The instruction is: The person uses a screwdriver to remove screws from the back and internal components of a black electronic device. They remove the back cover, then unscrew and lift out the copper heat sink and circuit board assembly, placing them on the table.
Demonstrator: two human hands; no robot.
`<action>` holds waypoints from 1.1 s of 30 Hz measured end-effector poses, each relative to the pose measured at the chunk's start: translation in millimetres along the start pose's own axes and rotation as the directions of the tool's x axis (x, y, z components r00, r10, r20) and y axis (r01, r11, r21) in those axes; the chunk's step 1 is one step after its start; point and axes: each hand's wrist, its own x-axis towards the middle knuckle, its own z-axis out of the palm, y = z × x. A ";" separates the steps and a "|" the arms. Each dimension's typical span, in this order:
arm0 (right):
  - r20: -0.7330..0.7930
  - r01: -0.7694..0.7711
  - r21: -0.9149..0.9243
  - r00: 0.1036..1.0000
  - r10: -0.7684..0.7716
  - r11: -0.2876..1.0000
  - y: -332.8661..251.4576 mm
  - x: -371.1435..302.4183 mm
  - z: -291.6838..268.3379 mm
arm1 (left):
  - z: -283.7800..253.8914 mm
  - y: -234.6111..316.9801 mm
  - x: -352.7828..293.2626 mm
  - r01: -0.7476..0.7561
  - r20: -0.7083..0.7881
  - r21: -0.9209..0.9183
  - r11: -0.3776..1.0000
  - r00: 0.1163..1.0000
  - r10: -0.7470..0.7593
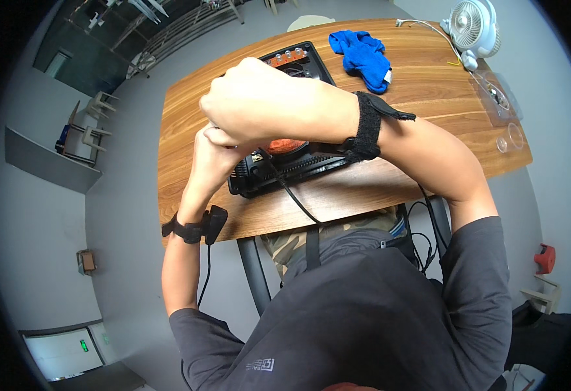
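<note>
My right hand (253,98) is closed in a fist above a black case-like unit (246,186) on the wooden table. My left hand (214,159) is closed just below it, and the two hands touch. Whatever they hold between them, if anything, is hidden by the fingers. Past my right hand, part of the unit shows an orange strip (288,56) with several small silvery pieces along it. An orange-red rounded part (285,146) shows under my right wrist. A black cable (295,199) runs from the unit's near side toward me.
A crumpled blue cloth (363,58) lies at the table's far side. At the far right corner stand a white fan (471,29), a clear plastic tray (494,98) and small clear cups (510,138). Black straps with a small device (210,225) circle my wrists.
</note>
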 end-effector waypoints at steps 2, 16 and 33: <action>-0.045 0.032 0.010 0.998 -0.032 0.999 3.3 -0.3 7.8 | -2.7 7.9 3.0 0.115 0.028 0.061 0.991 0.993 -0.117; 0.111 -0.036 -0.026 0.993 0.039 0.999 -2.7 7.2 -6.1 | -8.6 2.0 -2.9 0.059 0.083 0.009 0.998 0.995 -0.060; -0.025 -0.022 0.067 0.999 0.024 0.997 7.3 -8.4 -2.8 | 5.7 19.5 6.2 0.101 0.007 0.128 0.987 0.995 -0.103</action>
